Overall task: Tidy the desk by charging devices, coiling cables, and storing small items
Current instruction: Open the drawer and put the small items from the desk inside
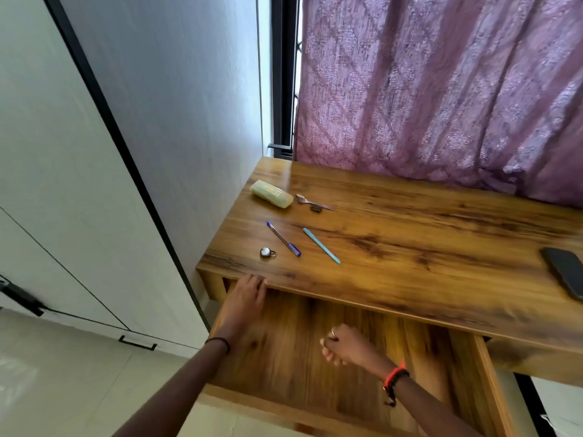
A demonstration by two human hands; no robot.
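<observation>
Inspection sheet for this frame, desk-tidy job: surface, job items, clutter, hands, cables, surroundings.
Surface: wooden desk; its drawer is pulled open below the front edge.
Job's things: blue pen and teal pen lie side by side, apart; small round trinket near the front left corner; phone at the right, partly out of frame.
Clutter: pale glasses case; spoon with a small dark object beside it.
Hands: left hand has its fingers at the desk's front edge; right hand is over the drawer, fingers curled, contents unclear.
Cables: nothing seen.
Surroundings: purple curtain, window frame, white cabinet.
</observation>
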